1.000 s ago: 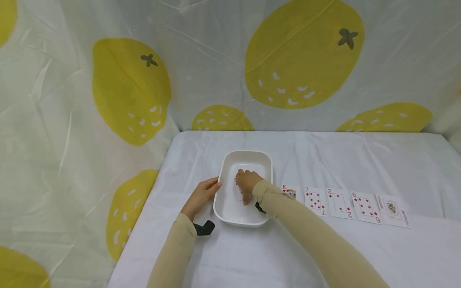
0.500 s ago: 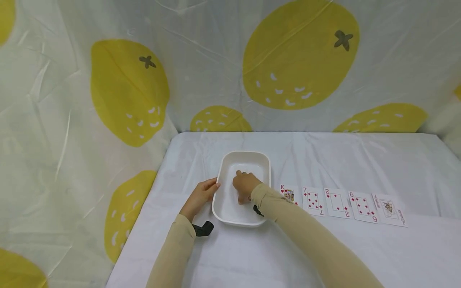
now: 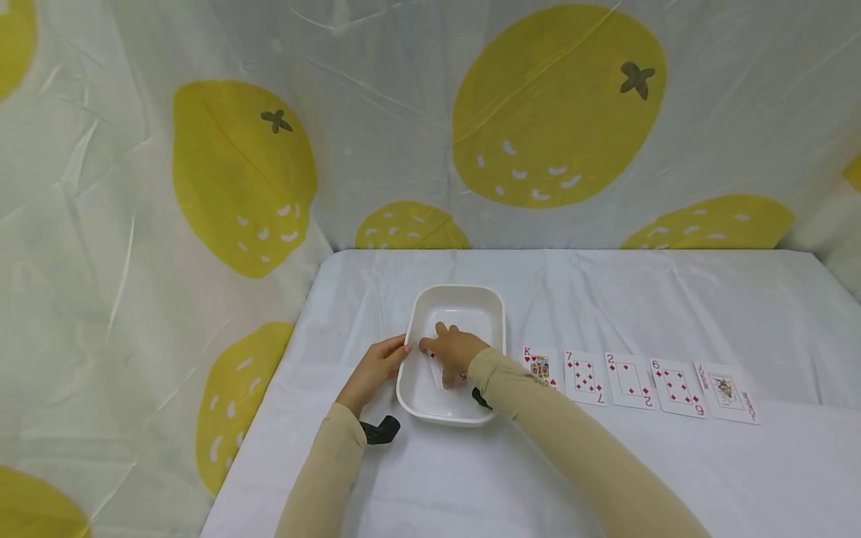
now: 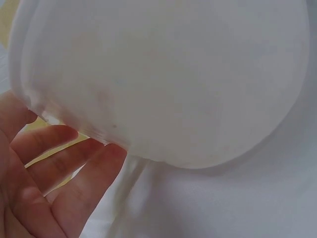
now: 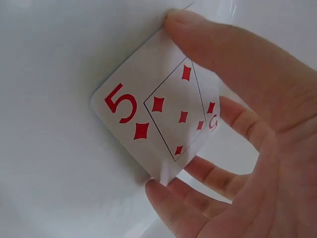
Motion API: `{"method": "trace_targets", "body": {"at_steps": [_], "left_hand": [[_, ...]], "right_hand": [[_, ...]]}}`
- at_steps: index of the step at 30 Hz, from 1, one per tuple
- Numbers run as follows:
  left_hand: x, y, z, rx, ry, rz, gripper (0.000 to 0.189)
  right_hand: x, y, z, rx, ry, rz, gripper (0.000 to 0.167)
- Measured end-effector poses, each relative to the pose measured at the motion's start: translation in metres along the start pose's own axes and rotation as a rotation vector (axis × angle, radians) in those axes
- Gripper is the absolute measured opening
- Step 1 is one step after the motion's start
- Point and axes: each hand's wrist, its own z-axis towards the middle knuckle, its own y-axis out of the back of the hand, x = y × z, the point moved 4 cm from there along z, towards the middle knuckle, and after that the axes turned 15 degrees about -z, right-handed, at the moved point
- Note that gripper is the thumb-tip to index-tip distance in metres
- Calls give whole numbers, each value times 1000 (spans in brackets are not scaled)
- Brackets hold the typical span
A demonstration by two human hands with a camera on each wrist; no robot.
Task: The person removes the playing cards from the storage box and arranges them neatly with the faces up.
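A five of diamonds playing card (image 5: 166,116) is inside a white rectangular tray (image 3: 430,402). My right hand (image 3: 459,354) reaches into the tray and grips this card by its edges. In the right wrist view, the thumb (image 5: 213,42) lies along one edge while fingertips meet the opposite side and corner. On the tray's left side, my left hand (image 3: 374,372) holds the rim, thumb on top. The left wrist view has its fingers (image 4: 91,173) against the tray's outer wall. In the head view my right hand covers much of the card.
To the right of the tray lies a face-up row of cards: a king of hearts (image 3: 539,368), a seven of diamonds (image 3: 584,377), a two (image 3: 630,379), a six (image 3: 679,386) and a joker (image 3: 726,392). A lemon-print curtain (image 3: 397,134) hangs behind the white-covered table (image 3: 430,486).
My right hand has shifted slightly left inside the tray and its fingers have spread, so more of the card shows. My left hand has stayed on the rim.
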Motion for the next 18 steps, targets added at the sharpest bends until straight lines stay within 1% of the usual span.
{"method": "trace_targets", "body": {"at_steps": [7, 10, 13, 15, 18], "left_hand": [[-1, -2, 0, -2, 5, 13, 41], [0, -3, 0, 9, -3, 9, 41], [0, -3, 0, 8, -3, 7, 42], [0, -2, 0, 3, -6, 10, 42], [0, -1, 0, -6, -9, 4, 42]], "right_hand": [[-1, -5, 1, -11, 11, -4, 74], [-2, -2, 2, -4, 14, -22, 78], [-5, 6, 2, -1, 19, -69, 80], [-8, 15, 2, -8, 19, -91, 78], [-15, 29, -3, -3, 16, -109, 78]]}}
